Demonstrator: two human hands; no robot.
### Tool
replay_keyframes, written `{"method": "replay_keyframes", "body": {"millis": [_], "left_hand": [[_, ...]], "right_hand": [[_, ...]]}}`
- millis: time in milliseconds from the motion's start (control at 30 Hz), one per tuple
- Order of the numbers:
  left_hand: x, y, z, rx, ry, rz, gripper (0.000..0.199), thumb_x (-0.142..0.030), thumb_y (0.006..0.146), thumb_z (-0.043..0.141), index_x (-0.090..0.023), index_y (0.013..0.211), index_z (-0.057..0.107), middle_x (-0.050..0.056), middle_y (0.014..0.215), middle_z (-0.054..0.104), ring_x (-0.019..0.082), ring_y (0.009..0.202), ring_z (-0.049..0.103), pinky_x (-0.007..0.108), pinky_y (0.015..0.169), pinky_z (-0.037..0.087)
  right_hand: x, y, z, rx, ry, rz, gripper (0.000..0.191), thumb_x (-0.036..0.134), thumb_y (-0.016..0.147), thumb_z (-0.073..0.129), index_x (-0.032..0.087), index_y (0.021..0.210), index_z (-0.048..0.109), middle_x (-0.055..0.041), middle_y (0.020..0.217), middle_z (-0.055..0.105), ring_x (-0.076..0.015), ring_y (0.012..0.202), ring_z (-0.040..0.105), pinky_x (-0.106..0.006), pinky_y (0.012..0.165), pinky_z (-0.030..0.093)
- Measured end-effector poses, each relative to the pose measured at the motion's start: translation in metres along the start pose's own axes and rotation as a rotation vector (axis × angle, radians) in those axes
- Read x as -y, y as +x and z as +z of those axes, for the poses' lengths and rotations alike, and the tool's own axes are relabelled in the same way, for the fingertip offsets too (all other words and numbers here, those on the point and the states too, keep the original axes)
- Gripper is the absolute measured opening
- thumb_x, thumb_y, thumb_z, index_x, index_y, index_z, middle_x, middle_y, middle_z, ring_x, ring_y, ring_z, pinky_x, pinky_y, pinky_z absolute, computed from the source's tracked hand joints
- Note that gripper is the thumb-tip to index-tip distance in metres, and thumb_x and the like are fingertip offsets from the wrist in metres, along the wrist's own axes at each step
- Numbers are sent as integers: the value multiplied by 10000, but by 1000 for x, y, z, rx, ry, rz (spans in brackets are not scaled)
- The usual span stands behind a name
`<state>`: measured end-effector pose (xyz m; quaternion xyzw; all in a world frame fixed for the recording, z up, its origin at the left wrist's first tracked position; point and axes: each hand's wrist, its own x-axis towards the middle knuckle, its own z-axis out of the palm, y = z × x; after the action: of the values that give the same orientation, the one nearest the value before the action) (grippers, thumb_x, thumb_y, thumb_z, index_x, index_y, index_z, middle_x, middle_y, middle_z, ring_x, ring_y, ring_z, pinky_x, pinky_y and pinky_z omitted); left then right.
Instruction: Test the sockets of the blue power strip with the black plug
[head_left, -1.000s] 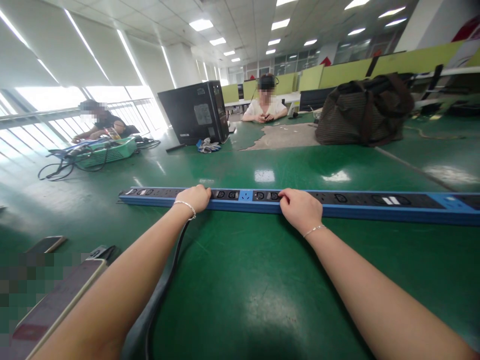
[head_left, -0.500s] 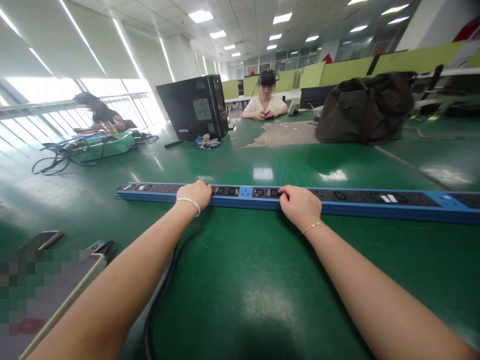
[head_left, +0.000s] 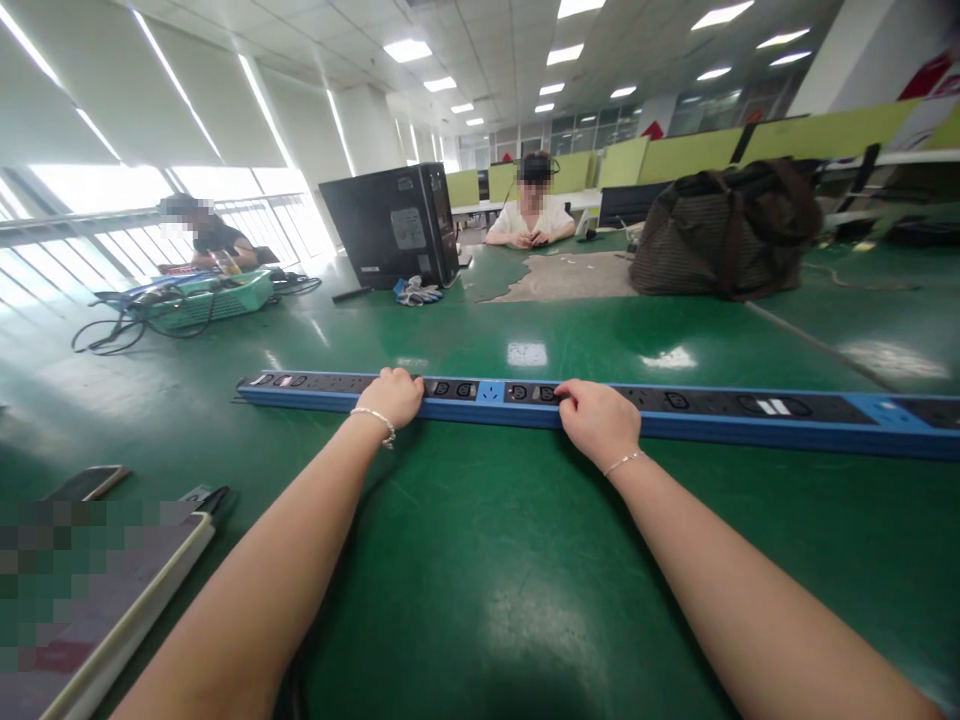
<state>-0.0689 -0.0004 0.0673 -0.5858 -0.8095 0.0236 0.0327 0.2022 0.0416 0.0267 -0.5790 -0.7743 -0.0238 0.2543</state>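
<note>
The left hand and right hand grip the long power strip; uneven pulling could make it twist.

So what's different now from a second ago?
The left arm has swung a little to the right, so it hides most of the black cable that showed beside it. Nothing was taken hold of or let go: the left grip and right grip are both still on the blue strip, which looks unmoved.
</note>
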Motion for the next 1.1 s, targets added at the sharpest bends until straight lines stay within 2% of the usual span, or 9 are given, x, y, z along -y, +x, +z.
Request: {"method": "replay_keyframes", "body": {"millis": [133, 300, 500, 800, 967, 1100], "left_hand": [[9, -2, 5, -53, -48, -30, 516, -454, 859, 249, -99, 1062, 563, 194, 1078, 618, 274, 1021, 585, 347, 846, 437], [10, -6, 9, -107, -112, -66, 473, -503, 846, 275, -164, 957, 586, 152, 973, 673, 287, 940, 617, 372, 790, 455], [7, -7, 9, -152, -106, -111, 478, -478, 866, 244, -163, 932, 598, 150, 939, 683, 284, 918, 628, 376, 773, 457], [3, -4, 9, -162, -94, -110, 486, -462, 864, 261, -130, 927, 610, 175, 935, 677, 309, 920, 627, 403, 787, 454], [25, 6, -3, -162, -197, -83, 468, -415, 871, 251, -147, 885, 634, 145, 886, 689, 274, 896, 635, 364, 782, 458], [43, 11, -8, -202, -273, -118, 427, -389, 857, 286, -156, 871, 643, 136, 884, 689, 258, 929, 621, 332, 791, 451]], "right_hand": [[0, 0, 1, -9, -3, -1, 302, 203, 798, 405, 265, 910, 678, 14, 931, 699, -182, 876, 608, -277, 652, 409], [0, -2, 3, -51, -4, -9, 296, 193, 797, 407, 254, 894, 680, 4, 911, 688, -168, 849, 596, -268, 645, 393], [-2, -3, 7, -123, -20, -14, 294, 192, 808, 412, 254, 891, 687, -15, 890, 642, -150, 782, 573, -262, 607, 360], [-1, -3, 6, -125, -13, -13, 278, 199, 805, 427, 258, 866, 691, -8, 869, 637, -144, 757, 560, -261, 584, 328], [-2, -3, 7, -119, -18, -4, 278, 204, 810, 426, 262, 869, 692, -6, 867, 638, -139, 752, 557, -260, 578, 323], [-3, -3, 7, -113, -23, -3, 276, 207, 810, 429, 264, 874, 692, -4, 870, 639, -140, 756, 563, -264, 578, 326]]}}
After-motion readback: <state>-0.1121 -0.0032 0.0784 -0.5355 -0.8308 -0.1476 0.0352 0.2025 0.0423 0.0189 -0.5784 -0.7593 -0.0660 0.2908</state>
